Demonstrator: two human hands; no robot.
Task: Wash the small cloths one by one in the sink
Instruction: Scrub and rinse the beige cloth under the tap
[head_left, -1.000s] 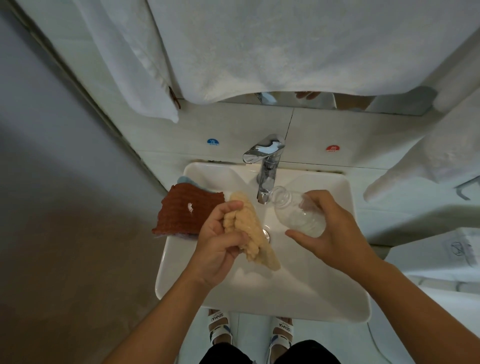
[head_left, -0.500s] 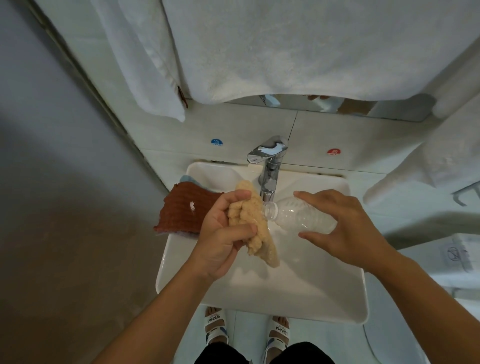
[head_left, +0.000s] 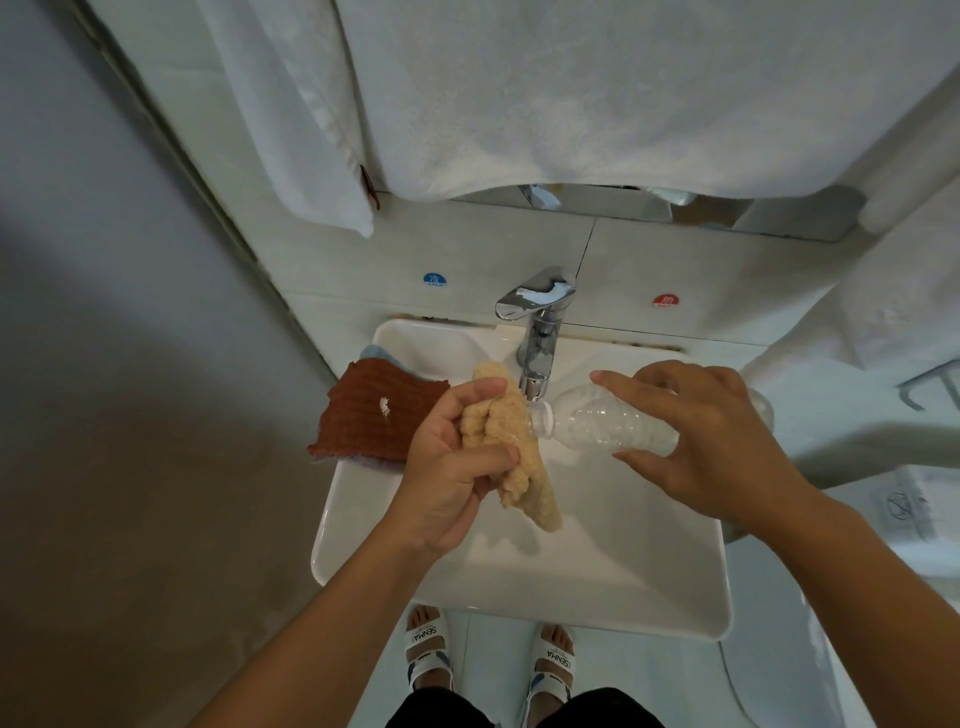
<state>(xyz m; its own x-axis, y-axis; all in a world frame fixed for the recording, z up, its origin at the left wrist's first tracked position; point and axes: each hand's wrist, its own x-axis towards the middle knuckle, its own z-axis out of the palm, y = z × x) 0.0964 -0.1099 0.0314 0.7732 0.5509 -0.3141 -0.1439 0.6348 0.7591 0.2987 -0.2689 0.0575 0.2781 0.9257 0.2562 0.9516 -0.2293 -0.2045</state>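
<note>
- Beige cloth (head_left: 506, 447): bunched in the left hand (head_left: 452, 467), whose fingers and thumb grip it above the white sink (head_left: 519, 582); its lower end hangs down over the basin.
- Right hand (head_left: 711, 441): holds a clear plastic bottle (head_left: 597, 421) tipped sideways, its mouth touching the cloth just below the chrome tap (head_left: 537, 338).
- Brown cloth (head_left: 379, 410): lies over the sink's left rim, on top of a blue cloth (head_left: 374, 352).
- White towels (head_left: 597, 93) hang above.
</note>
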